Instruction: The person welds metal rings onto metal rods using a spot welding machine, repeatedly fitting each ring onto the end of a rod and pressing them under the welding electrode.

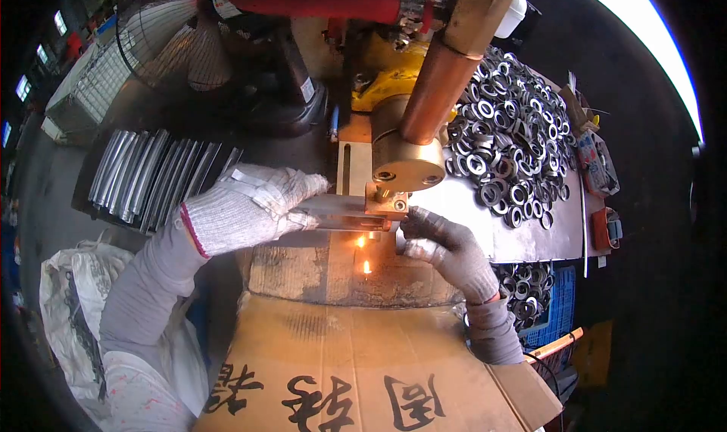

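My left hand (254,205), in a white knitted glove with taped fingers, is closed on a metal tube (337,205). The tube's right end reaches the copper block (386,202) under a welding machine's head (407,159). My right hand (452,252), in a grey, dirty glove, is closed just right of that block. Its fingertips pinch a small part at the tube's end, too hidden to name. Two small sparks (367,267) glow just below the block.
Several metal tubes (155,174) lie in a row at left. Metal rings (515,129) are heaped on the right-hand table, with more rings (522,290) below near a blue crate (559,303). Cardboard (333,356) covers the front. A red hose (318,2) crosses above.
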{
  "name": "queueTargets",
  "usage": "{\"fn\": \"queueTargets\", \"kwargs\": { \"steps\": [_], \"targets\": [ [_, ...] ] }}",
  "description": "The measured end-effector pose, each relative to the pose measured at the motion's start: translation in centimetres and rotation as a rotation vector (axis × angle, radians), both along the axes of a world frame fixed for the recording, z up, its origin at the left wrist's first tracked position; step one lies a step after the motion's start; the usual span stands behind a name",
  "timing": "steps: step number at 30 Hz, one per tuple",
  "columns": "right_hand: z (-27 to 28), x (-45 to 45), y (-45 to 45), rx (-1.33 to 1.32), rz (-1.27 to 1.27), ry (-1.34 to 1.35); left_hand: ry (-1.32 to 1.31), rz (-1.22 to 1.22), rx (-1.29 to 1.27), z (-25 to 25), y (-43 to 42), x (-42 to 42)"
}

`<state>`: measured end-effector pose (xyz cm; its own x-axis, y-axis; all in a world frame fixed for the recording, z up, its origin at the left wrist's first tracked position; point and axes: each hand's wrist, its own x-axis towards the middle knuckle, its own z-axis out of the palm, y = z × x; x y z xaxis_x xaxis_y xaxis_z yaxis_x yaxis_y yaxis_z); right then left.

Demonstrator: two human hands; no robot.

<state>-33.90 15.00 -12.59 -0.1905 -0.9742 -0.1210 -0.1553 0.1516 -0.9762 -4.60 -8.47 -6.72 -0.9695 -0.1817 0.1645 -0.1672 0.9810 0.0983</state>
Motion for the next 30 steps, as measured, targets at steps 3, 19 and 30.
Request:
{"fn": "queueTargets", "kwargs": {
  "steps": [3,19,30],
  "targets": [
    [0.2,-1.3,-0.1,0.097,-0.075,-0.303,-0.013,-0.013,0.01,0.1,0.0,-0.1],
    [1.5,4.6,-2.7,0.276,0.339,0.122,0.86,0.379,1.831,-7.6,7.9,-1.2],
    [-3.0,-13.2,5.4,0.149,-0.848,0.845,0.458,0.596,1.496,-4.8,4.4,0.4]
  ]
}}
